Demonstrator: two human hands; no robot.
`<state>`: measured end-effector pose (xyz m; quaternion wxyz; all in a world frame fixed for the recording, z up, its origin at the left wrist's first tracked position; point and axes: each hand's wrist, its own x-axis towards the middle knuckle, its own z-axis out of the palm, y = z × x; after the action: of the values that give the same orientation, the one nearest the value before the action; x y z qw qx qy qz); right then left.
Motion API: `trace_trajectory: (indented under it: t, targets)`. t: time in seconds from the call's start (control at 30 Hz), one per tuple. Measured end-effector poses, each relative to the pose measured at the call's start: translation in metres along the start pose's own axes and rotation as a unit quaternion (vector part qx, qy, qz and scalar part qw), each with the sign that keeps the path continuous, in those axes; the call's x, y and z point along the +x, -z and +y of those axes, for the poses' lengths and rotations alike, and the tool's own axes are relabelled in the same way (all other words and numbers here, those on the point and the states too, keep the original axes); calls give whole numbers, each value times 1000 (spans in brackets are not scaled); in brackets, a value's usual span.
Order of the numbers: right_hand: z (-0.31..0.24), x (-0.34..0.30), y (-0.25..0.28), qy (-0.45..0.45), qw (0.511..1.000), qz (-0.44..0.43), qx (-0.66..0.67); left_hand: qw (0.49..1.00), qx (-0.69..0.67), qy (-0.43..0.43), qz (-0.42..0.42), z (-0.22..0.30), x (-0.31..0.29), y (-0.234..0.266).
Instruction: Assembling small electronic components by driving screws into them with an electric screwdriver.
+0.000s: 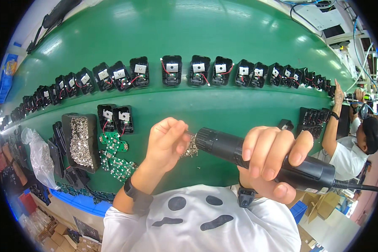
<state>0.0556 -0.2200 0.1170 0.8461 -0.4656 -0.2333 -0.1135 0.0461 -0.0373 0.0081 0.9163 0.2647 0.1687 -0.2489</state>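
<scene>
My right hand (273,155) is wrapped round a black corded electric screwdriver (220,145), which lies nearly level with its nose pointing left. At that nose my left hand (167,140) is closed in a pinch, its fingertips by the thin bit. Whatever sits between those fingers is too small to make out. Under the screwdriver's nose, a small heap of screws (191,150) rests on the green bench. Two black plastic housings (124,119) with metal plates and red wires stand left of my left hand, with several green circuit boards (117,161) below them.
A black tray (67,126) full of screws sits at the left, beside a clear plastic bag (40,155). A long row of black housings (172,71) curves across the green bench (189,38). More dark parts (313,119) lie at right, near a co-worker (353,138).
</scene>
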Motion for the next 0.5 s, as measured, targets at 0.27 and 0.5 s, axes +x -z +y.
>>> trace_trajectory:
  t: [0.27,0.5]
  targets:
    - [6,-1,-1,32,998,-47,-25,1000,-20,1,-2,-7,-2,-6]
    - [7,-2,2,40,999,-27,27,1000,-21,-2,-15,-2,-1,2]
